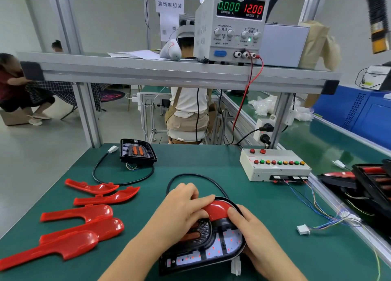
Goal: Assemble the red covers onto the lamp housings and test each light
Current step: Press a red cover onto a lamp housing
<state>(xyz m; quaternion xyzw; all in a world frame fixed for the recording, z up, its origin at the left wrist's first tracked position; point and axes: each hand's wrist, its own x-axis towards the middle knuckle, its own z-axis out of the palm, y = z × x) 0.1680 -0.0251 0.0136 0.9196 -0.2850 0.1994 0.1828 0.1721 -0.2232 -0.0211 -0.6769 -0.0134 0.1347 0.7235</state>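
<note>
While five loose red covers (84, 228) lie well to the left of the left hand (184, 208), a sixth red cover (218, 210) sits between the two hands' fingertips, on the far end of the lamp housing (211, 249) on the green mat (211, 170). Glossy and curved, it caps only that end. Nearer than the fingers, the housing shows a white board dotted with small red points inside a black rim. The left fingers, bent and close together, pinch the cover's left side against the thumb. The right hand (251, 232) presses its thumb on the cover's right edge, fingers wrapped round the housing's rim. A second housing (137, 152) lies beyond the fingertips, well apart.
</note>
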